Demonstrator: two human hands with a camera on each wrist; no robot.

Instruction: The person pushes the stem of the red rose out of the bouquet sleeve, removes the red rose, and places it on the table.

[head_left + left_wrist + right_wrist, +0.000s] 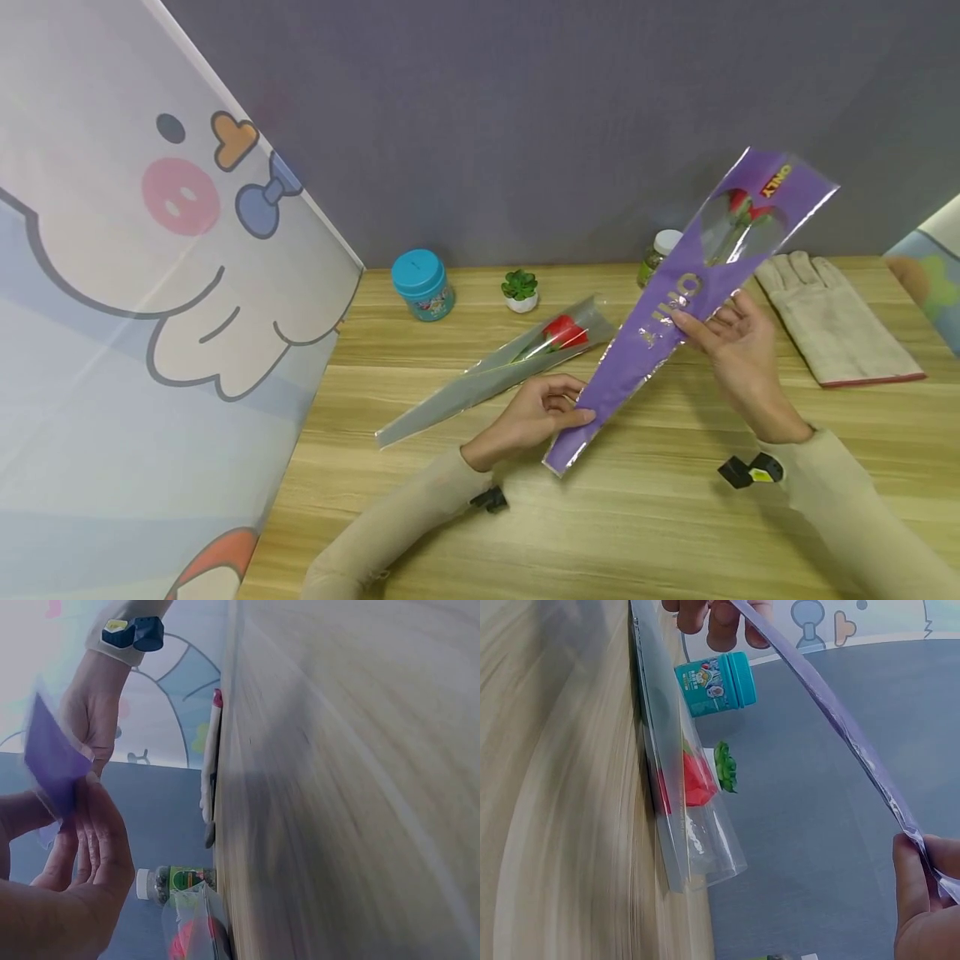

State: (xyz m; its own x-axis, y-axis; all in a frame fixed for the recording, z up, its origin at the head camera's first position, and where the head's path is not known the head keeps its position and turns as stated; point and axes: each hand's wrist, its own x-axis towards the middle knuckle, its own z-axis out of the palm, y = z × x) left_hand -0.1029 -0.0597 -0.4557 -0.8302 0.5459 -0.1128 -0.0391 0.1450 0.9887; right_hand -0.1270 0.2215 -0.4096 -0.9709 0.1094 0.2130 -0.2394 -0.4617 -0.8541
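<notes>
Head: long purple plastic flower sleeve (pixel 637 350) slants up-right above wooden desk (pixel 637 533); fingers of left hand (pixel 534 417) pinch narrow end, right hand (pixel 738 354) grips middle. Left wrist: same pinch near narrow end. Right wrist: sleeve edge-on between hands.
</notes>
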